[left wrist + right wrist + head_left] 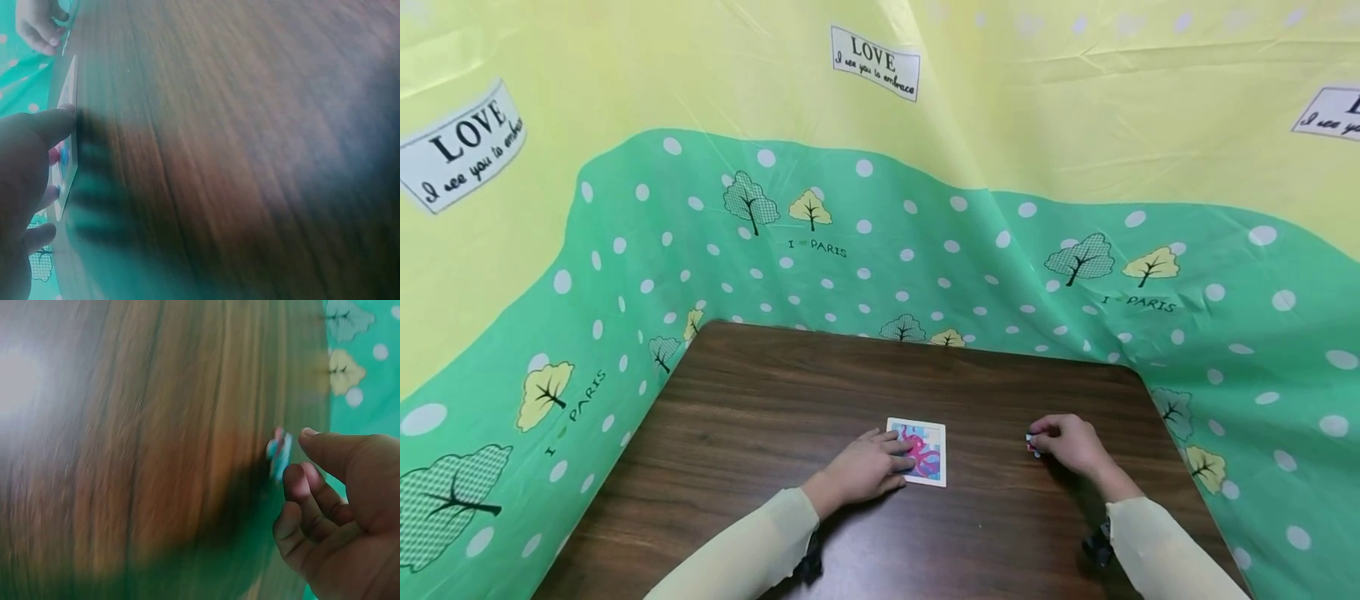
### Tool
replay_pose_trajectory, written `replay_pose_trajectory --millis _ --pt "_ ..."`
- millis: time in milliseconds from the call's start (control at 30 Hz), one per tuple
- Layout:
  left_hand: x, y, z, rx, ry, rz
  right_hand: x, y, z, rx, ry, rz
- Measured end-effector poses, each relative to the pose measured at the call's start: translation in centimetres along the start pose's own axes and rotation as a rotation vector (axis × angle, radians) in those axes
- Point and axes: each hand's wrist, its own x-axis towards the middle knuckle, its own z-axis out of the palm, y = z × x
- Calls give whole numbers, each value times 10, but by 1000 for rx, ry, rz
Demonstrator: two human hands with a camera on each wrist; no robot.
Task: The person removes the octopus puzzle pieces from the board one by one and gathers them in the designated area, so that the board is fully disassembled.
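Observation:
A small square jigsaw board point(934, 477) with a white border and a pink octopus on blue lies flat on the table. My left hand point(867, 467) rests on its left side, fingers spread across the picture. In the left wrist view the board point(70, 159) appears edge-on under the fingertips. To the right, my right hand point(1072, 443) is close to small blue-and-pink jigsaw pieces point(1032, 446). The right wrist view shows the thumb and fingers apart, with the fingertips right beside the blurred pieces point(279, 453).
The dark wooden table point(790, 383) has rounded far corners. A green and yellow printed cloth point(917, 225) hangs behind it and along both sides. A dark device sits at each wrist, below the pale sleeves point(752, 542).

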Motion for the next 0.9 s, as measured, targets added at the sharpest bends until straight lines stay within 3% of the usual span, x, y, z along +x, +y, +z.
replay_pose_trajectory --millis 333,600,900 --pt "-5 -1 -6 7 -19 -38 12 -58 23 17 -6 -109" --pt "-6 -1 -2 -8 -14 -37 19 -104 56 59 -33 -107" --pt "-8 0 4 -28 -4 -39 25 -132 82 90 -45 -123"
